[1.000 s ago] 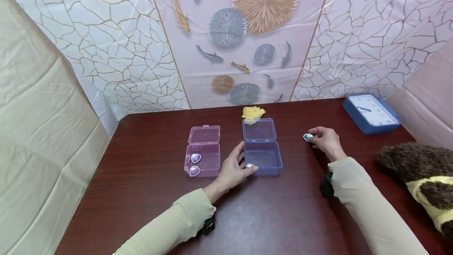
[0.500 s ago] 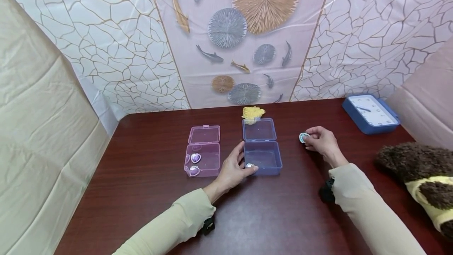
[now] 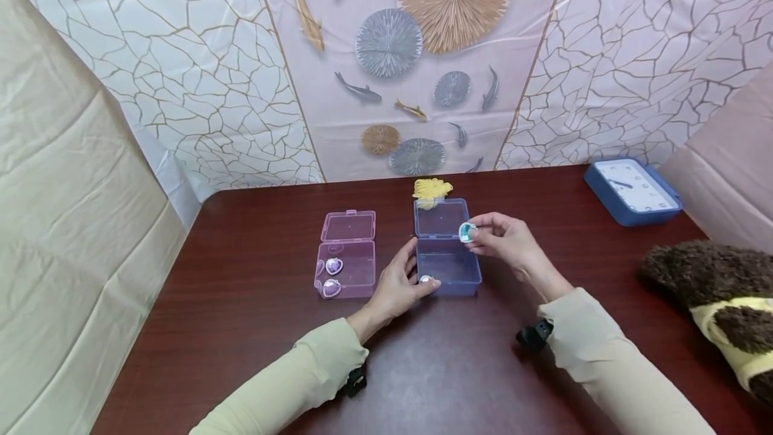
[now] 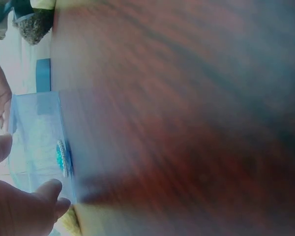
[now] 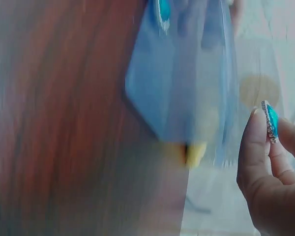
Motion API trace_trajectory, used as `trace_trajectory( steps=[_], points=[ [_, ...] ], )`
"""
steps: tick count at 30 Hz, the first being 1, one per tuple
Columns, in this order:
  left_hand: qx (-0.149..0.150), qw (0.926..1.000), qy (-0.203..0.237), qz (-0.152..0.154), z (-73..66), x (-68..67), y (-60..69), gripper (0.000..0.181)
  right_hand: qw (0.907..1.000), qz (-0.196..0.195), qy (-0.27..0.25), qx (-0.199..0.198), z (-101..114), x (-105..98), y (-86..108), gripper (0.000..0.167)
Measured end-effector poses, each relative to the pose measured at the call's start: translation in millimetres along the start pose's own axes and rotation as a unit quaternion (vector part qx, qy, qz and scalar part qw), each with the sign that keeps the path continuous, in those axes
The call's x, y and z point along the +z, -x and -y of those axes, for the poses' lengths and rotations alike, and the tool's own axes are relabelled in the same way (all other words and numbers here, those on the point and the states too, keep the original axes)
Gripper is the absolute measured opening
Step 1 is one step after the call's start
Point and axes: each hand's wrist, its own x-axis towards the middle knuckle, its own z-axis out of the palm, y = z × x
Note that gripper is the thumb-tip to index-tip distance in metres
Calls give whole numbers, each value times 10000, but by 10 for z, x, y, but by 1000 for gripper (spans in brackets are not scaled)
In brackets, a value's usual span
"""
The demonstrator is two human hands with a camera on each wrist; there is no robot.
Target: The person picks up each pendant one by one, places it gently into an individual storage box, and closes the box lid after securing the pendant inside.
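My left hand grips the left front corner of a clear blue plastic box, thumb over the front rim and fingers along the left side. The box's hinged lid lies back. Inside it sits a teal gem with a beaded white edge, partly hidden by the thumb in the head view. My right hand pinches another teal beaded gem between thumb and fingertips, above the box's right rear edge. The right wrist view shows this gem edge-on.
Left of the blue box stands an open pink plastic box holding two purple gems. Yellow yarn lies behind the blue lid. A blue clock and a brown plush toy are at the right. Patterned cloth hangs behind the table.
My right hand has carried the teal gem left from the right side of the table to the blue box, turning its face toward the view. The left hand stays on the box.
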Motion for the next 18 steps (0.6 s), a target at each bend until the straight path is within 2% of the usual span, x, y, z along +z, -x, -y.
trace_trajectory(
  steps=[5, 9, 18],
  points=[
    [68, 10000, 59, 26, 5, 2, -7, 85, 9994, 318, 8, 161, 8, 206, 20, 34],
    [122, 9999, 90, 24, 1, -1, -8, 85, 9984, 550, 57, 96, -1, 320, 18, 33],
    [119, 9998, 172, 69, 3, 3, -2, 85, 9944, 863, 570, 209, -26, 524, -11, 30]
  ],
)
